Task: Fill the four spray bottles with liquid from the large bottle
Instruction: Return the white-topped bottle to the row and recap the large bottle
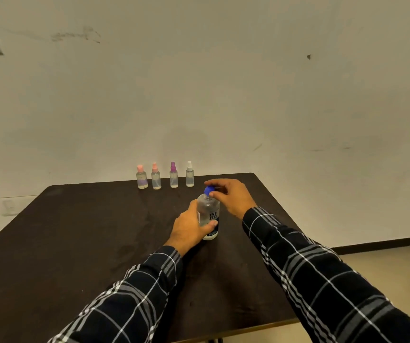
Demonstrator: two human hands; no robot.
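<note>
Large bottle [210, 210] stands upright on the dark counter [75, 231], between the two hands. Left hand [191, 229] grips its lower body, thumb across the label front, fingers curled round the far side. Right hand [232, 196] sits at the top, thumb and fingertips pinching the blue cap [208, 190]. The cap is on the neck; can't tell if it's loosened. Body is clear, liquid level not readable. Four small spray bottles stand upright in a row beyond the hands, by the counter's far edge, spaced apart and clear of the large bottle. In order: pink-cap bottle [141, 179] farthest out past the left hand, peach-cap bottle [156, 179], purple-cap bottle [173, 176], then white-cap bottle [189, 175], nearest the right hand's fingertips. All four have sprayer tops on. Plaid sleeves [322, 276] cover both forearms.
</note>
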